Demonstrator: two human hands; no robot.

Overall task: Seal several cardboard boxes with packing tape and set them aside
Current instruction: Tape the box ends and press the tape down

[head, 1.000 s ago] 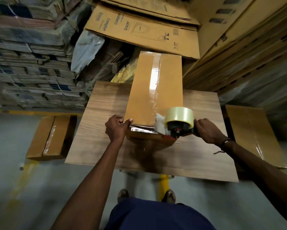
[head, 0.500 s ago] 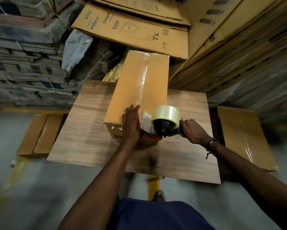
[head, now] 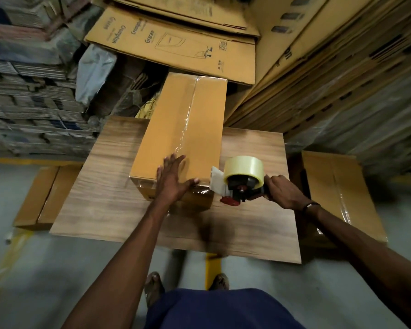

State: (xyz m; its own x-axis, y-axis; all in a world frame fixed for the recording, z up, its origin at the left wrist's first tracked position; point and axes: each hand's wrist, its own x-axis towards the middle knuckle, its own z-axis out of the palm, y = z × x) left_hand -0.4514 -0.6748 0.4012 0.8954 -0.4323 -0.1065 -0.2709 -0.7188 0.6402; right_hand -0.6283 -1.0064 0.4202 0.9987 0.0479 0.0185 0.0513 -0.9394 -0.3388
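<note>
Warehouse floor of grey concrete [head: 45, 269], walled with stacked flattened cartons [head: 330, 79]. Nearest: wood-grain table [head: 104, 210] carrying one long cardboard box [head: 183, 129], far end overhanging the table's far edge, clear tape strip [head: 188, 119] running lengthwise down the top seam. Left hand [head: 173, 179] flat on the near end of the lid, fingers straight and spread, pressing the tape down, gripping nothing. Right hand [head: 280, 191] clenched round the handle of the tape dispenser [head: 240, 184], held just beside the box's near right corner. On the floor, sealed boxes at left [head: 40, 198] and right [head: 342, 198] of the table. Probably light and stiff; taped top likely slick, so best held by both long sides or from beneath.
</note>
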